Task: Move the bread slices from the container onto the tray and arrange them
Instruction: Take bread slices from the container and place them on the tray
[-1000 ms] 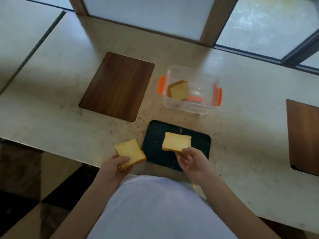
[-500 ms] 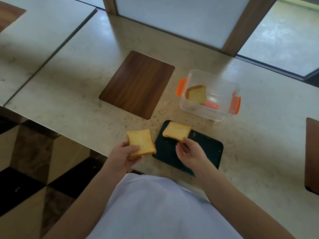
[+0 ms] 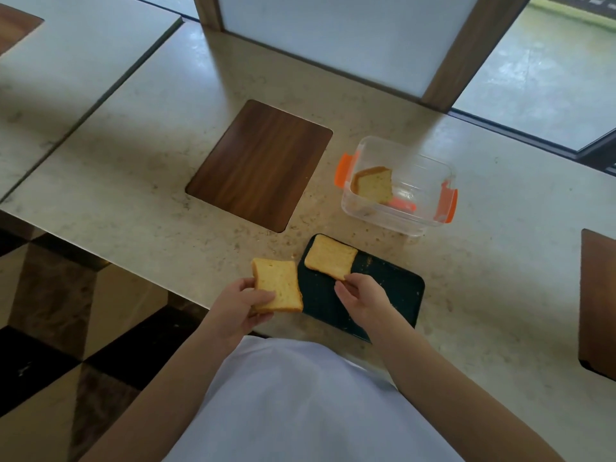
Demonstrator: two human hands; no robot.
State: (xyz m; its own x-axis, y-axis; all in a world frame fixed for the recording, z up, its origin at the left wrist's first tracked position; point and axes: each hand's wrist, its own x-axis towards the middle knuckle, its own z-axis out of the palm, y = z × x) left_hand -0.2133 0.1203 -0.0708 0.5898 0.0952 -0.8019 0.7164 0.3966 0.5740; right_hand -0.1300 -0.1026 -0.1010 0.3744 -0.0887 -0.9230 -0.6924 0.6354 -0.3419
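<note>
From the head camera, looking down over the person's white shirt [image 3: 300, 405], the beige speckled stone counter [image 3: 140, 195] carries a dark green rectangular tray [image 3: 386, 295] near its front edge. One square golden-yellow bread slice [image 3: 330, 257] with a thin browner crust lies flat on the tray's far left corner; the right hand [image 3: 361, 296] has its fingertips pinched on that slice's near corner. The left hand [image 3: 238, 303] is clamped on a second, similar bread slice [image 3: 278, 285], held just left of the tray, over the counter's edge. Behind the tray stands a clear plastic container with orange clips [image 3: 416, 208], and a third slice [image 3: 372, 185] leans upright inside against its left wall. Left of the container a dark wooden rectangular panel [image 3: 260, 165] is set into the counter.
</note>
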